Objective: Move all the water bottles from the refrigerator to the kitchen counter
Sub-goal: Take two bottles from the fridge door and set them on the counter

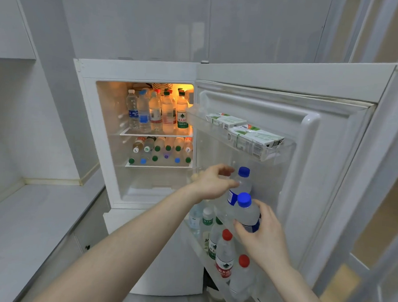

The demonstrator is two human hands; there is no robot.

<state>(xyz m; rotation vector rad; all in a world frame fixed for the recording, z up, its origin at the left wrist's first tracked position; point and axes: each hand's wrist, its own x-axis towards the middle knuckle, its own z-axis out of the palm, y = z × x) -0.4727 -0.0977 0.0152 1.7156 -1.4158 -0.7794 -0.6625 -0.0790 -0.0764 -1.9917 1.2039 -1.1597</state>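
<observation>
Head view: left hand [211, 183] and right hand [264, 236] each grasp a blue-capped bottle, far bottle [242, 185] and near bottle [247, 213], above the door shelf [203, 249] holding red-capped bottles [225, 254].

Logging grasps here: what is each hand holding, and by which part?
The right hand grips the nearer blue-capped bottle around its body. The left hand holds the farther blue-capped bottle at its shoulder.

My left hand [211, 184] covers most of the far blue-capped bottle [242, 183]; labels on the top-shelf bottles [157, 111] are too blurry to read.
</observation>
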